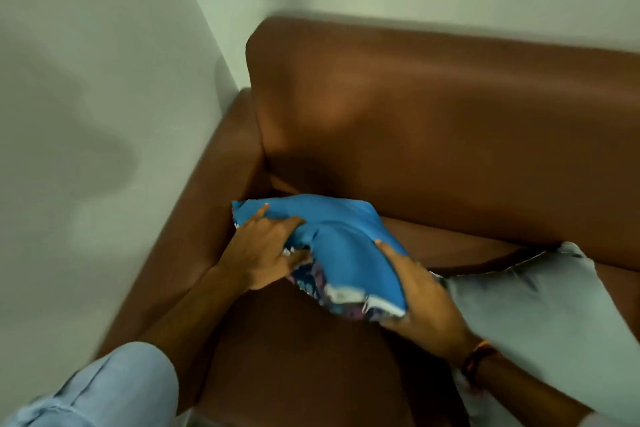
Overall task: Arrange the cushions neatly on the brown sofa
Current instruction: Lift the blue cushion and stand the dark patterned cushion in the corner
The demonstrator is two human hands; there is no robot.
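Wedged into the sofa (pixel 450 135) corner where armrest (pixel 194 236) meets backrest — one cushion (pixel 346 243), left hand (pixel 263 253) on its left edge, right hand (pixel 422 305) under its near right corner, second cushion (pixel 540 315) just to its right on the seat.

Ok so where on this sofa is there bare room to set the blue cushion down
Free: the seat corner between the armrest and backrest, just behind the blue cushion that both hands hold. Also the front seat between the forearms. Crowded: the right, where the grey cushion lies.
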